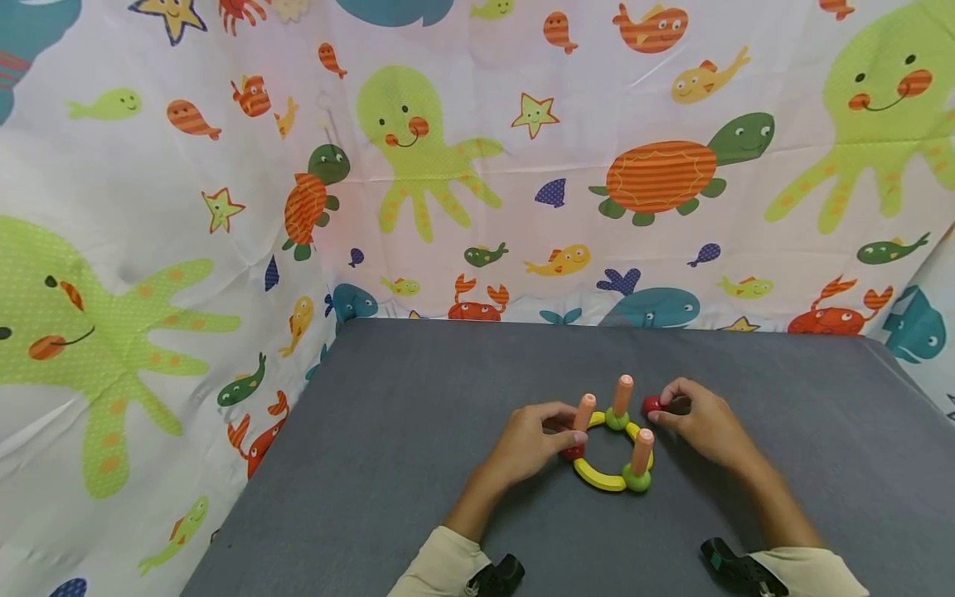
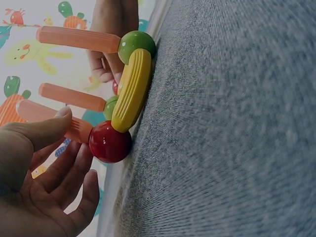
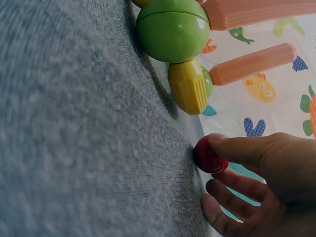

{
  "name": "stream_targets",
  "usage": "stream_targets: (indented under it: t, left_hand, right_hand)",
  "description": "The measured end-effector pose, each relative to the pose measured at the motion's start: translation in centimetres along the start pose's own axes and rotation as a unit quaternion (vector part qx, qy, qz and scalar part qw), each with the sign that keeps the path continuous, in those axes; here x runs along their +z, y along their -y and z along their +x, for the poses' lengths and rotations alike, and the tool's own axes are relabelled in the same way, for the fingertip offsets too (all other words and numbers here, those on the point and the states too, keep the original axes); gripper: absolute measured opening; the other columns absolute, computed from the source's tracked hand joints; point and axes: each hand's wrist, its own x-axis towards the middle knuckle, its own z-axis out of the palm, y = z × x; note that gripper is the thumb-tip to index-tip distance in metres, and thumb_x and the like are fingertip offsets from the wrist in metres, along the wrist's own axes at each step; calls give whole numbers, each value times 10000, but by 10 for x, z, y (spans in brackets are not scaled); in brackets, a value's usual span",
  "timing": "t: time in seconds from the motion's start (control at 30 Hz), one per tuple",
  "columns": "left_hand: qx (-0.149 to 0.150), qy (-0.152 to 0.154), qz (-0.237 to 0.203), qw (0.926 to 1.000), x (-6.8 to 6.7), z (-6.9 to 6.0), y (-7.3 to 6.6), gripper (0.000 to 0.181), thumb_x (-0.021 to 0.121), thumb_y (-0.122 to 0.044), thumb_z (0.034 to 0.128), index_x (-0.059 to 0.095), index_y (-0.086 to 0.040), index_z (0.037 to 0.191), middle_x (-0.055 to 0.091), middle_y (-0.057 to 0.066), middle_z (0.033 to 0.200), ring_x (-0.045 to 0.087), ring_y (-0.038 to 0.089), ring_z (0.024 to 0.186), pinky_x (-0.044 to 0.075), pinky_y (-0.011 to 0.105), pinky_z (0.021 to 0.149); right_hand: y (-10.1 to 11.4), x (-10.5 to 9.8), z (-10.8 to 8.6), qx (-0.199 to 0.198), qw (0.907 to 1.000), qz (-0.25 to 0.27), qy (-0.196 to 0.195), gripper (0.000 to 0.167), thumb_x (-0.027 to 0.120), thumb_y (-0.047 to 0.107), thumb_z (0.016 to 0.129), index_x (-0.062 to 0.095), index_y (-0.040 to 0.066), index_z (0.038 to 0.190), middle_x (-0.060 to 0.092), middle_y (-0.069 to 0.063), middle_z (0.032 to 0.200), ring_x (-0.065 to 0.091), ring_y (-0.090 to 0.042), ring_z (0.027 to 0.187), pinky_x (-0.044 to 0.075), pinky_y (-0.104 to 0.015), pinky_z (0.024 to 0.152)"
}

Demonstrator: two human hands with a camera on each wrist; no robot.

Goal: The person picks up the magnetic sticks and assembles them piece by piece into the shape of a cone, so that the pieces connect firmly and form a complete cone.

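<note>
A ring of yellow curved pieces (image 1: 600, 478) joined by balls lies on the grey table, with three orange rods standing up from it. Two rods rise from green balls (image 1: 637, 479); the third orange rod (image 1: 586, 408) rises from a red ball (image 2: 110, 141). My left hand (image 1: 528, 441) pinches this third rod low down, its thumb on the near side, while the other fingers are partly hidden behind. To the right of the ring, my right hand (image 1: 705, 424) holds a loose red ball (image 3: 209, 155) between thumb and fingers, at the table surface and apart from the ring.
Grey cloth (image 1: 388, 464) covers the table. Behind and to the left hangs a white curtain (image 1: 477, 166) printed with sea animals, meeting the table's back and left edges. Black straps with devices (image 1: 739, 568) sit at both sleeve cuffs.
</note>
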Motion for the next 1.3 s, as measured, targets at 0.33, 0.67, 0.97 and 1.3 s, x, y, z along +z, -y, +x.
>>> stream_targets:
  t: [0.33, 0.67, 0.97, 1.3]
  left_hand:
    - [-12, 15, 2, 10000, 2, 0, 0, 260, 803, -288, 967, 777, -205, 1211, 738, -133, 1057, 648, 5, 976, 549, 231, 887]
    - [20, -21, -17, 10000, 2, 2, 0, 252, 805, -294, 964, 781, -202, 1198, 741, -123, 1051, 652, 11, 973, 554, 236, 882]
    - [-53, -31, -3, 10000, 2, 1, 0, 243, 803, -283, 968, 779, -214, 1199, 736, -135, 1053, 650, 10, 976, 551, 229, 881]
    - [-67, -40, 14, 10000, 3, 0, -3, 239, 799, -290, 972, 778, -218, 1199, 732, -145, 1049, 647, 2, 973, 549, 218, 875]
  right_hand:
    - [-3, 2, -1, -133, 9998, -93, 83, 433, 791, 223, 974, 668, -15, 1315, 727, -211, 1170, 687, -338, 1033, 560, -493, 839]
    - [3, -3, -3, -395, 9992, -33, 34, 437, 761, 259, 1005, 658, 46, 1372, 737, -195, 1241, 702, -370, 1096, 566, -573, 905]
    - [30, -12, -6, -322, 9988, -36, -376, 493, 755, 299, 1009, 616, 24, 1394, 719, -201, 1229, 649, -386, 1125, 534, -415, 816]
    - [56, -21, -16, -822, 9913, 347, -972, 501, 720, 355, 1031, 621, 92, 1446, 736, -134, 1218, 647, -148, 1077, 486, -109, 819]
